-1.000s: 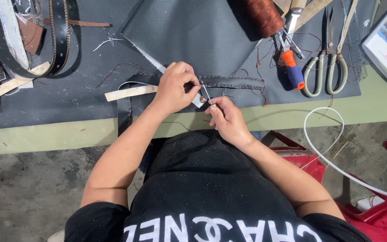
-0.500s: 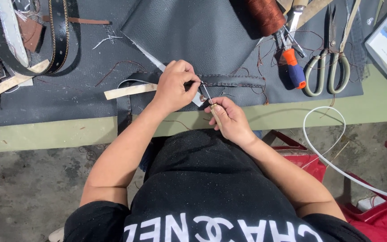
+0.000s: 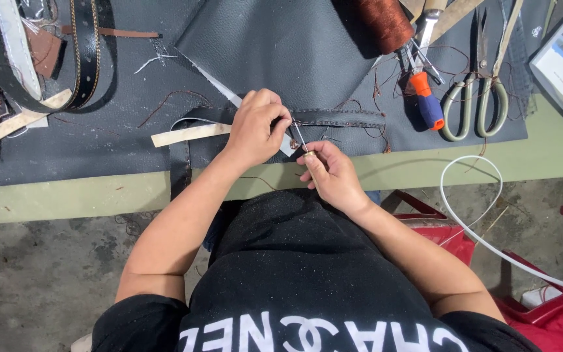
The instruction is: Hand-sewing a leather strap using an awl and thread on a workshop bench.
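Observation:
My left hand (image 3: 259, 127) presses down and pinches a dark leather strap (image 3: 343, 118) with a stitched edge, lying on a grey leather sheet (image 3: 281, 45). My right hand (image 3: 330, 173) grips a thin metal awl (image 3: 300, 138) with a brass ferrule. The awl's point meets the strap right beside my left fingertips. Brown thread (image 3: 373, 130) trails along the strap's stitching.
A spool of brown thread (image 3: 386, 23), a tool with an orange and blue handle (image 3: 425, 98) and large scissors (image 3: 474, 98) lie at the back right. Belts (image 3: 83, 58) are piled at the left. A white tube (image 3: 483, 195) loops off the green table edge (image 3: 66, 195).
Both hands stay at the strap; my right hand and the awl have shifted only slightly at the stitch line.

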